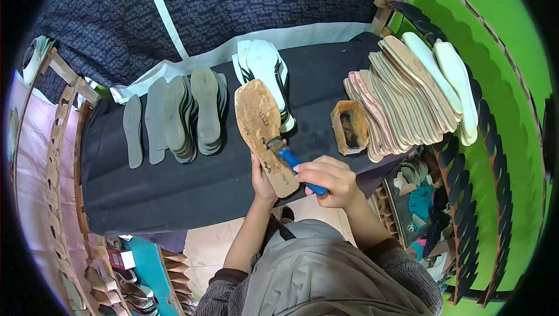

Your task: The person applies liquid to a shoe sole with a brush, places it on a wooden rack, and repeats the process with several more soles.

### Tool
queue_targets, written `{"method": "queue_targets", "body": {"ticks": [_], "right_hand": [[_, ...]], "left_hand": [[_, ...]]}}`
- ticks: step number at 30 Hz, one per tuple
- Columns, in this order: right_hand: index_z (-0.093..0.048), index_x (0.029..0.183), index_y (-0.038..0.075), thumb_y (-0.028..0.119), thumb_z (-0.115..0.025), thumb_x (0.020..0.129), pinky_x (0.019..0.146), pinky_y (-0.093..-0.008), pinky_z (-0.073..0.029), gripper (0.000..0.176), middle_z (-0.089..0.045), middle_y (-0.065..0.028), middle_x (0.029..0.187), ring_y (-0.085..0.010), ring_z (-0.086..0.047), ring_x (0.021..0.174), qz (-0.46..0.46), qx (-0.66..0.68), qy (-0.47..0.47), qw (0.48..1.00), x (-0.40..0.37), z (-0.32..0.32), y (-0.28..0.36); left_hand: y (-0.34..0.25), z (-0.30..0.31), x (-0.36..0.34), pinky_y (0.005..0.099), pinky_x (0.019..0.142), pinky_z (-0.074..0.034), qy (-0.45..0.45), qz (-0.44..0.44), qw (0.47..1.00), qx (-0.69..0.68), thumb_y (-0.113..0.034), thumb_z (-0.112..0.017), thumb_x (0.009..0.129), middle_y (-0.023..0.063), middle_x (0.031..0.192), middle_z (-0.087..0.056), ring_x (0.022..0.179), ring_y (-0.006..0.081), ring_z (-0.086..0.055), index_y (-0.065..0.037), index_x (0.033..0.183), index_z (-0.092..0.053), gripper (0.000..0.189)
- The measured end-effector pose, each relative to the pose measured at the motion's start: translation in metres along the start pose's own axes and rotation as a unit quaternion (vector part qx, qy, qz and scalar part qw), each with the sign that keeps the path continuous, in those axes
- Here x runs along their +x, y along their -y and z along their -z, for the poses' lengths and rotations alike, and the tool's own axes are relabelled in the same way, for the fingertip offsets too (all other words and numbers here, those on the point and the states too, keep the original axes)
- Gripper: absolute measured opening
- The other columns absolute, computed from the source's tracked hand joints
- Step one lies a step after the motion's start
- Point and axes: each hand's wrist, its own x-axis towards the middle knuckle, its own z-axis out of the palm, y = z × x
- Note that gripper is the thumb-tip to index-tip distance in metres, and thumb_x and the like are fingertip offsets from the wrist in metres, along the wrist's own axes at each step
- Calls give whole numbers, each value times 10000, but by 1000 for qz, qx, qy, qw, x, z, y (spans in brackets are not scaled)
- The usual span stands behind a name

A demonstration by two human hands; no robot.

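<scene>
My left hand [263,181] grips a brown insole [256,112] near its heel end, holding it tilted up above the black-covered table. Stains and handwritten marks show on the insole's face. In my right hand [331,179] is a brush with a blue handle [296,163]; its dark head rests against the middle of the insole. The fingers of my right hand are wrapped round the handle. Right of the insole stands a small open box [340,136] with dark residue inside. Behind the insole lies a stack of white insoles [263,62], partly hidden by it.
Grey insoles [174,115] lie in piles on the left of the black table cloth [134,199]. A long row of stacked beige insoles [402,100] fills the right end. Racks [457,211] of dark pieces stand at the right, and a teal shelf [148,263] with shoe parts at lower left.
</scene>
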Motion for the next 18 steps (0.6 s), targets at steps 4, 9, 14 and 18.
{"method": "queue_targets", "body": {"ticks": [4, 9, 14, 18], "right_hand": [[-619, 879, 1, 38, -708, 610, 621, -341, -505, 285, -645, -100, 870, -265, -610, 683, -4, 50, 55, 997, -6, 6, 4], [-623, 884, 7, 32, -705, 615, 602, -328, -497, 282, -647, -106, 877, -258, -605, 671, -2, 40, 23, 999, -2, 4, 1], [-624, 882, 15, 17, -702, 603, 587, -325, -484, 290, -641, -104, 865, -261, -590, 653, 8, 39, 42, 998, -7, 0, -2], [-623, 884, 14, 12, -702, 598, 591, -328, -482, 296, -640, -103, 860, -262, -577, 648, -1, 89, 64, 994, -3, 7, 3]], "left_hand": [[-3, 13, 1, 419, 691, -520, 143, -12, 968, 204, -523, -141, 954, 171, 1299, -475, 874, 313, -611, -61, 1370, -312, 645], [-2, 19, 3, 387, 689, -527, 106, -3, 973, 204, -559, -156, 941, 145, 1181, -531, 852, 275, -614, -64, 1359, -341, 674], [-2, 23, 7, 413, 811, -486, 117, -18, 973, 199, -526, -160, 958, 164, 1286, -489, 959, 280, -579, -95, 1369, -327, 619], [-2, 10, 1, 422, 867, -453, 149, -30, 963, 220, -530, -154, 958, 163, 1291, -486, 989, 286, -569, -93, 1368, -333, 626]]}}
